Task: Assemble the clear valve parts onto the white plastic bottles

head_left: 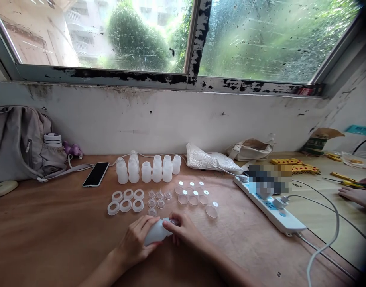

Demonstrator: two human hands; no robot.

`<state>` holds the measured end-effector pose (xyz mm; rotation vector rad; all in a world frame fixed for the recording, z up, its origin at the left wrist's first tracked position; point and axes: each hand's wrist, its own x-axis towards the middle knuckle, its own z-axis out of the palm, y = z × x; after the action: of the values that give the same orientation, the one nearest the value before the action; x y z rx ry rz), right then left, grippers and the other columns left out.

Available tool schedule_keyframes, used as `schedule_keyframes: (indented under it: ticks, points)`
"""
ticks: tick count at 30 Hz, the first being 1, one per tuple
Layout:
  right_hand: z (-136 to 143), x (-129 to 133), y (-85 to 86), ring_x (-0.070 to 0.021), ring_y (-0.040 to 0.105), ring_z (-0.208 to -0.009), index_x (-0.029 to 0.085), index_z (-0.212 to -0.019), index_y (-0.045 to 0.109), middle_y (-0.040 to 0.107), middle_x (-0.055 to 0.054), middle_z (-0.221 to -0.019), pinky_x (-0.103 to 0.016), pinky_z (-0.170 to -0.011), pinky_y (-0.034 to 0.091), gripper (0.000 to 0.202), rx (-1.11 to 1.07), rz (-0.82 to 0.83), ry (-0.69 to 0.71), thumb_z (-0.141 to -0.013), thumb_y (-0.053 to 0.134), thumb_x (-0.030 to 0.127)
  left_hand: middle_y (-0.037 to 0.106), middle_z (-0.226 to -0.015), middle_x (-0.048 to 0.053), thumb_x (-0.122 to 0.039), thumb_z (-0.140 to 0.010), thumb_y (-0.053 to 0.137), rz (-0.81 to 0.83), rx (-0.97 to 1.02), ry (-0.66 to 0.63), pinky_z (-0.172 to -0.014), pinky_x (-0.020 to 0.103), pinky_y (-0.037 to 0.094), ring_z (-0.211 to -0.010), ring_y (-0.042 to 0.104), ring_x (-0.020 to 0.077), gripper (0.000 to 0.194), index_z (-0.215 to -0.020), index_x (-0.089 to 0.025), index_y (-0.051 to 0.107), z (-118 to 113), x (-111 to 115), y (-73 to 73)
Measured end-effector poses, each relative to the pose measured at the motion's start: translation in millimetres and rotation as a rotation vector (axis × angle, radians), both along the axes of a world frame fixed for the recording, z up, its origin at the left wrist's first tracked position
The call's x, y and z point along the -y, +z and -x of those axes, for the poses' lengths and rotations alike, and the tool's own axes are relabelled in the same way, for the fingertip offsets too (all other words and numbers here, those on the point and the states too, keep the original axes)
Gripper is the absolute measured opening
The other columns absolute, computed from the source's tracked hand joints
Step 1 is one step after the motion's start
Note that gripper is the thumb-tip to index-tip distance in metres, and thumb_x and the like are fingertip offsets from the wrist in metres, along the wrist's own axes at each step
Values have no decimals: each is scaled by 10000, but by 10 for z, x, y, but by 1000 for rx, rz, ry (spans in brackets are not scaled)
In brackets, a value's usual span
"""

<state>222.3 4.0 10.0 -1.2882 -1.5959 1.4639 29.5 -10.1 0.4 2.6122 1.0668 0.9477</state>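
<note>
My left hand (137, 238) is wrapped round the body of a frosted white bottle (155, 233), which lies tilted with its neck to the right. At that neck, my right hand (180, 229) pinches a clear nipple-like part (174, 222), partly hidden by the fingers. Beyond my hands are several white rings (126, 205) in two rows, several clear nipple-like pieces (152, 203) and several clear round covers (193, 199) with small white discs. Behind them stand several frosted bottles (146, 172), two at the left with tops on.
A phone (96, 174) and a grey backpack (20, 139) are on the left. White packaging (211, 158) lies by the wall. A power strip (269, 205) with cables runs along the right; beyond it are yellow parts (295, 166) and another person's hand (358, 195).
</note>
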Motion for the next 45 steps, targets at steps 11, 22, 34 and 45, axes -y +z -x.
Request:
schedule_keyframes:
  ticks: [11,22,34,45]
  points:
    - [71,26,-20,-70,421,-270,173,-641,452,487,67,-359,-164,-299,279,348,-215,187,-115,-689,573,495,611,-1000,119,-221,-786,531,-236,-90,20,-740,329,509,-875,569,214,431,-1194,-122,434,-20,-9,19]
    - [107,-2,-54,-67,407,-271,179,-739,441,504,71,-412,-164,-282,251,407,-207,185,-66,-659,561,560,618,-971,107,-276,-793,527,-331,-87,-18,-764,331,484,-855,579,207,426,-1185,-135,441,53,-105,-22]
    - [-448,-405,-151,-143,470,-475,185,-1189,448,489,36,-535,-259,-521,358,425,407,-577,-412,-796,471,345,632,-996,79,-309,-763,557,-186,50,92,-747,311,505,-894,606,209,409,-1140,-184,458,123,-146,15]
    - [-375,-306,-4,-143,520,-559,182,-839,518,546,-15,-682,-258,-488,410,306,24,-446,-485,-711,604,447,606,-1050,85,-299,-775,556,-122,58,97,-785,329,488,-946,583,218,430,-1169,-185,427,132,-162,-4]
